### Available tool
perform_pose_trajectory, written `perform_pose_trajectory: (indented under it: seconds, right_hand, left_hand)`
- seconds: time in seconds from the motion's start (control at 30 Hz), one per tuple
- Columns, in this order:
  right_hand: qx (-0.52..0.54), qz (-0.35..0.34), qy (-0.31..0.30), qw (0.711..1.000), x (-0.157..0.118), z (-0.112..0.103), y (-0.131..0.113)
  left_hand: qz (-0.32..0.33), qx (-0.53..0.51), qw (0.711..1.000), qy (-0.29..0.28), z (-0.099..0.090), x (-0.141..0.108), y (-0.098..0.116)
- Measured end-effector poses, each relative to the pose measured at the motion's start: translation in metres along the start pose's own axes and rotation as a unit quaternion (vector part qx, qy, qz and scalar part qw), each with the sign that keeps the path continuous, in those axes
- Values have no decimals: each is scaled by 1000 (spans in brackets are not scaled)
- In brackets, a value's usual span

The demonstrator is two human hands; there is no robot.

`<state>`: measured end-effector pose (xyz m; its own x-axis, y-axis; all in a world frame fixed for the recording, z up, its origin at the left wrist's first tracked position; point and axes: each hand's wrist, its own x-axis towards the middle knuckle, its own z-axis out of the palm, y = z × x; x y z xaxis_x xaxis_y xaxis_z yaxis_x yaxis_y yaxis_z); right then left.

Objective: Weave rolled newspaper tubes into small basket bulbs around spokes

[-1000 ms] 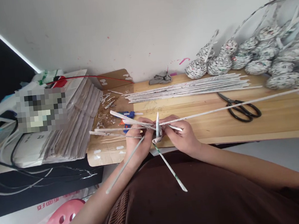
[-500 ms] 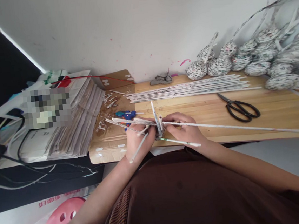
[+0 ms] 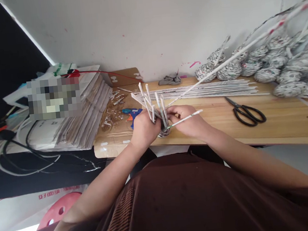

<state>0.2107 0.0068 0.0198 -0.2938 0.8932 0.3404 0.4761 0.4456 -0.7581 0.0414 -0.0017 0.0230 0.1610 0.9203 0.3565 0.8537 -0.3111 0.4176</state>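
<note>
Between my hands, near the table's front edge, is a small woven paper piece (image 3: 164, 133) with several rolled-paper sticks standing up from it. My left hand (image 3: 146, 129) is closed round its left side. My right hand (image 3: 184, 118) is closed in a pinch at its right side, against the base of the sticks. One long white paper strip (image 3: 215, 69) runs from beside my right fingers up to the right edge of the view. A shorter stick (image 3: 188, 118) points right, passing over my right hand. Some of my fingertips are hidden behind the sticks.
Rolled-paper sticks (image 3: 208, 89) lie in a bundle behind my hands. Black-handled scissors (image 3: 247, 112) rest at right, before several woven gourd shapes (image 3: 229, 68). A blue glue gun (image 3: 135, 114) is beside my left hand. Stacked papers (image 3: 80, 119) and cables stand at left.
The woven piece has tilted more upright, so its sticks point up instead of left. The long strip has swung from low right to high right. Both hands are still on the piece.
</note>
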Motion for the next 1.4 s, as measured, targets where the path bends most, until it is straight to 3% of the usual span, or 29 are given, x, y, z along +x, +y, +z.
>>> perform_pose_trajectory:
  seconds: [0.27, 0.4, 0.5, 0.6, 0.73, 0.83, 0.97, 1.13, 1.3, 1.4]
  right_hand:
    - [-52, -9, 5, 999, 12, -3, 2]
    - [-66, 13, 44, 997, 21, 0, 11]
    - [-88, 48, 59, 993, 28, 2, 18]
    - [-63, 81, 45, 994, 32, 0, 22]
    - [-75, 108, 7, 991, 38, -8, 16]
    - [-101, 122, -3, 987, 42, -12, 12]
    - [-83, 103, 32, 991, 45, -9, 22]
    - [78, 156, 52, 983, 42, 0, 44]
    - [129, 164, 75, 975, 33, 3, 53]
    - [144, 166, 89, 971, 29, 4, 55]
  left_hand:
    - [-53, -10, 998, -45, -5, 15, 5]
    - [-60, -72, 993, -71, -8, 30, 3]
    - [-117, -135, 978, -106, -7, 41, 1]
    - [-156, -159, 965, -137, -5, 48, 2]
    - [-163, -133, 964, -165, -4, 52, 9]
    - [-150, -139, 964, -170, -2, 53, 11]
    - [-162, -188, 958, -144, 3, 55, 6]
    - [-201, -313, 917, -141, 8, 58, -2]
    - [-212, -433, 859, -171, 6, 53, -6]
    - [-213, -457, 844, -183, 2, 48, -10]
